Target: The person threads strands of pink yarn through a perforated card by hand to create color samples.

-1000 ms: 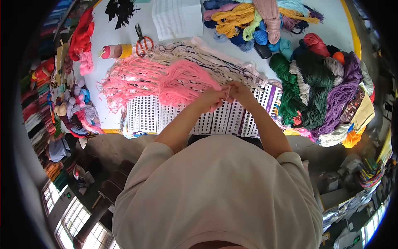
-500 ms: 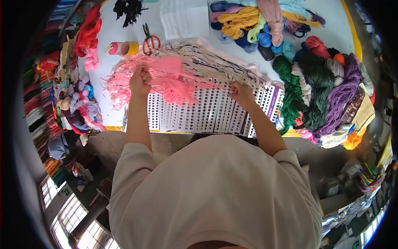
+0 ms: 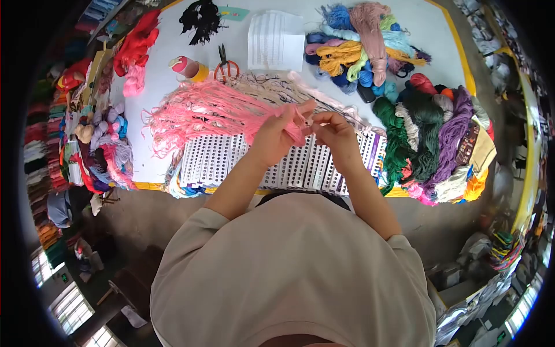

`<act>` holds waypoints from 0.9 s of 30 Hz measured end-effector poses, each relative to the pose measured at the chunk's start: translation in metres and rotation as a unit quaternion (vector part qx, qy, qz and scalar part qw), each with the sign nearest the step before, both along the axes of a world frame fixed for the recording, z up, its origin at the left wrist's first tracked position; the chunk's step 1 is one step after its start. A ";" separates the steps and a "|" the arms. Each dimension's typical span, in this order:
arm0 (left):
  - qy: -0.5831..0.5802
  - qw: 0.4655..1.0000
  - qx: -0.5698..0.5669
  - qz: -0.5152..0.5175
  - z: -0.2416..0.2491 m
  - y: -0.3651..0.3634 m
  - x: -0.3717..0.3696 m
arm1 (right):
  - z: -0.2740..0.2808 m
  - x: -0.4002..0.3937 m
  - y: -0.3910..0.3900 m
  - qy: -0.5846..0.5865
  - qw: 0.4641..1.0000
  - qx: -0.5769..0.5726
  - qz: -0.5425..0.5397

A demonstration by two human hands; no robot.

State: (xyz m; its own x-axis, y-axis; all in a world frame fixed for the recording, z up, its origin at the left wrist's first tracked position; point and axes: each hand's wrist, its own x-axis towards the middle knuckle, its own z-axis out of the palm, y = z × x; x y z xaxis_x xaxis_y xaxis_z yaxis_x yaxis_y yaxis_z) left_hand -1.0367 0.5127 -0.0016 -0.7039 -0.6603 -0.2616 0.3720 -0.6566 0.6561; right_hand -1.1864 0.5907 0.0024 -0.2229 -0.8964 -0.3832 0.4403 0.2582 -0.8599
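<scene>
A long bundle of pink yarn (image 3: 214,107) stretches across the table from the left to my hands. My left hand (image 3: 274,139) is closed around its right end, with a pink loop hanging by the fingers. Close beside it, my right hand (image 3: 337,137) pinches at the tip of the pink strands, thumb and fingertips together. Both hands are above a row of white strips with punched holes (image 3: 289,169). Behind the pink bundle lie cream and dark strands (image 3: 260,87).
Orange-handled scissors (image 3: 226,70) and a cone of thread (image 3: 186,67) lie behind the yarn. Farther back are a printed sheet (image 3: 276,40) and black yarn (image 3: 200,20). Colored skeins (image 3: 352,49) lie at the back right, with green yarn (image 3: 395,139) and purple yarn (image 3: 457,139) at the right.
My left hand has moved right, bringing the pink yarn across to my right hand. The pink strands now lie stretched out instead of bunched. The camera view has shifted slightly.
</scene>
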 end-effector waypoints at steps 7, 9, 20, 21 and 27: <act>-0.015 0.999 -0.024 -0.036 0.028 0.014 0.008 | 0.021 0.024 0.014 0.082 0.995 -0.052 -0.001; -0.018 0.999 -0.031 -0.030 0.029 0.016 0.011 | 0.023 0.029 0.019 0.044 0.997 -0.061 -0.017; 0.091 0.990 0.101 -0.032 -0.038 -0.062 0.079 | -0.026 -0.055 0.083 -0.177 0.933 -0.123 -0.288; 0.119 0.969 0.215 -0.036 -0.064 -0.097 0.115 | -0.053 -0.089 0.111 -0.169 0.934 -0.115 -0.294; -0.249 0.908 0.079 0.328 -0.112 -0.206 0.323 | -0.111 -0.299 0.365 -0.111 0.836 -0.009 -0.538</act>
State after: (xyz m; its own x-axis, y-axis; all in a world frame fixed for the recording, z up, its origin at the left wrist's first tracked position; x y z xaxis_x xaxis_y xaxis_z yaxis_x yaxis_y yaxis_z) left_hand -0.7132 0.3067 -0.1135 0.0598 -0.8210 -0.5678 0.3997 -0.5015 0.7673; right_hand -1.4849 0.9557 -0.1090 -0.8285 -0.2286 -0.5112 0.5587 -0.4011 -0.7260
